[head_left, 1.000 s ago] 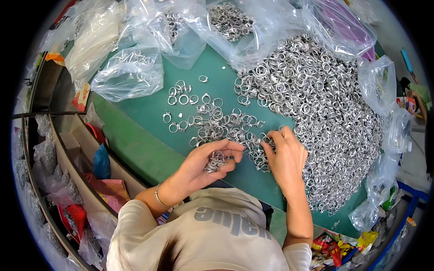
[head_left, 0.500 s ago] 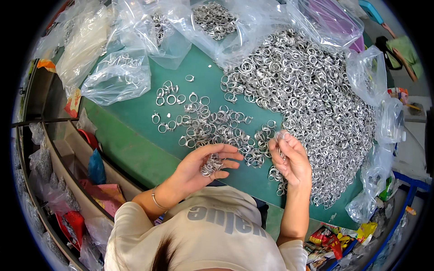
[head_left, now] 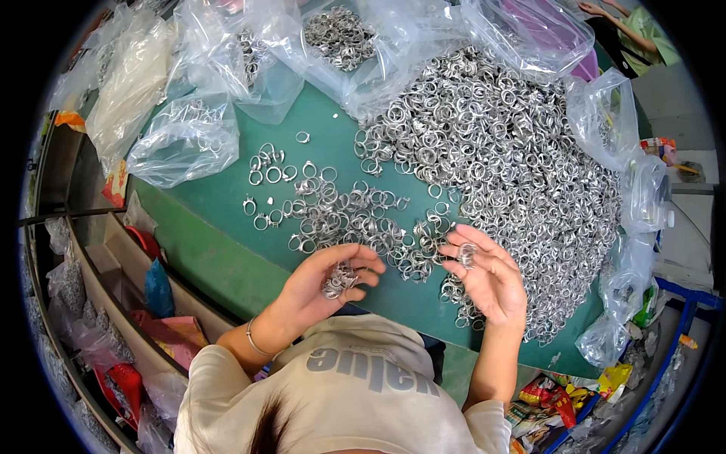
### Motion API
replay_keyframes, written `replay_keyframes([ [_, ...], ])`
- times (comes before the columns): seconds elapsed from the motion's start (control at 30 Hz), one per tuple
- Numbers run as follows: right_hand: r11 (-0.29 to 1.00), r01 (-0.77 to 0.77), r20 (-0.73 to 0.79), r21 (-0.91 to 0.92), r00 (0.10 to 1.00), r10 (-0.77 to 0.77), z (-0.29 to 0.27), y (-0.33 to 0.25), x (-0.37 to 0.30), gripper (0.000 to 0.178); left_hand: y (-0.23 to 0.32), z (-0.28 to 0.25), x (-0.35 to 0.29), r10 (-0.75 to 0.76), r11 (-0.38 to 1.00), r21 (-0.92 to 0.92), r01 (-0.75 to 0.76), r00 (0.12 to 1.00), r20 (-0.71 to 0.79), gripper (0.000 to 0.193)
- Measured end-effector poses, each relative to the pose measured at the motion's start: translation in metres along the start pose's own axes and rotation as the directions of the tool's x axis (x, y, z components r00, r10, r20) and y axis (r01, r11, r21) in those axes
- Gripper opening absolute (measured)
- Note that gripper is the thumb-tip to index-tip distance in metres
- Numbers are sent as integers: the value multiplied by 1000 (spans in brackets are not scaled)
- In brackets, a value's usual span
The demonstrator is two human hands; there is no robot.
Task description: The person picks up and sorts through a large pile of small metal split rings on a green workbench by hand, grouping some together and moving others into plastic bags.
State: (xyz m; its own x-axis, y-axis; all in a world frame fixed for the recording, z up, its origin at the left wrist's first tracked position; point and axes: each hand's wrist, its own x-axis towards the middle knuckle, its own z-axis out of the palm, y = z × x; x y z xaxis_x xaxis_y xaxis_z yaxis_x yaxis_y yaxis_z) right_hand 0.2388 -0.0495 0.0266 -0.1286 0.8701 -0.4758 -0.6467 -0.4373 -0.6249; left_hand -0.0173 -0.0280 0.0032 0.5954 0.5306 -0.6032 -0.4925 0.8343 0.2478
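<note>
My left hand (head_left: 327, 281) is cupped around a small clump of silver rings (head_left: 339, 280), palm turned inward over the near edge of the green table (head_left: 227, 227). A few rings (head_left: 466, 256) rest in the fingers of my right hand (head_left: 490, 280), held between thumb and fingers beside the large heap. Between and beyond my hands lies a loose scatter of rings (head_left: 349, 214). The large heap of silver rings (head_left: 522, 159) spreads over the right side of the table, close to my right hand.
Clear plastic bags (head_left: 185, 140) line the far edge, one holding a pile of rings (head_left: 339, 38). More bags (head_left: 605, 125) hang at the right. Wooden compartments (head_left: 162, 303) stand on the left. Colourful wrappers (head_left: 548, 401) lie low at right. Another person's arm (head_left: 635, 34) shows at the top right.
My right hand has turned, its fingers loosening and spreading around the rings. My left hand still holds its clump. The view has shifted slightly, and the other person at top right has moved.
</note>
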Motion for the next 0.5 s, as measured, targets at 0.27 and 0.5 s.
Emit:
replay_keyframes([
  [0.27,324,224,45,-919,876,-480,18,16,5,27,-1,-5,-5,194,876,419,-240,969,150,17],
  [0.5,-443,217,390,-870,852,-349,51,46,17,22,-7,-18,-21,509,-295,899,-323,743,435,20],
])
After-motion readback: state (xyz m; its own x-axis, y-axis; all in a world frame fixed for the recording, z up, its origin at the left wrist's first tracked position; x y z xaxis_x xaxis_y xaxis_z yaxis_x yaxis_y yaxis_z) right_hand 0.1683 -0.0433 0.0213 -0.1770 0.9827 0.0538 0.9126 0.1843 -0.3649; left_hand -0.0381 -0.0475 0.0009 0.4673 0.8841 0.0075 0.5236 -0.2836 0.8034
